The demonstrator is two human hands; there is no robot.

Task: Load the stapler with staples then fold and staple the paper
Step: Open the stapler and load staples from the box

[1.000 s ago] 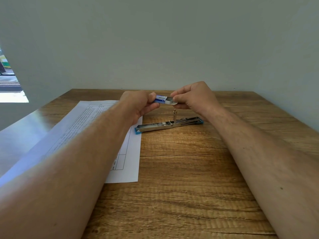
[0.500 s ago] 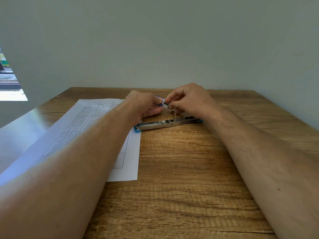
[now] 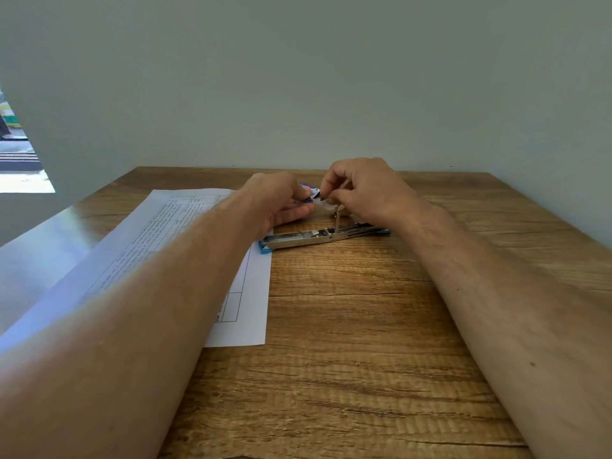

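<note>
A blue-trimmed metal stapler [image 3: 308, 236] lies opened flat on the wooden table [image 3: 347, 326], its left end on the edge of a printed paper sheet [image 3: 185, 233]. Just behind it, my left hand [image 3: 281, 203] grips a small blue and white staple box [image 3: 309, 192]. My right hand [image 3: 364, 190] pinches at the box's open white end with thumb and fingertips. What lies between those fingertips is too small to make out. Both hands hover a little above the stapler's hinge pin.
A plain wall stands right behind the table's far edge. A bright opening shows at the far left. My forearms reach in from both lower corners, the left one lying over the paper.
Both hands have sunk lower and drawn closer together over the stapler. The box, earlier held out plainly between them, is now mostly covered by my fingers.
</note>
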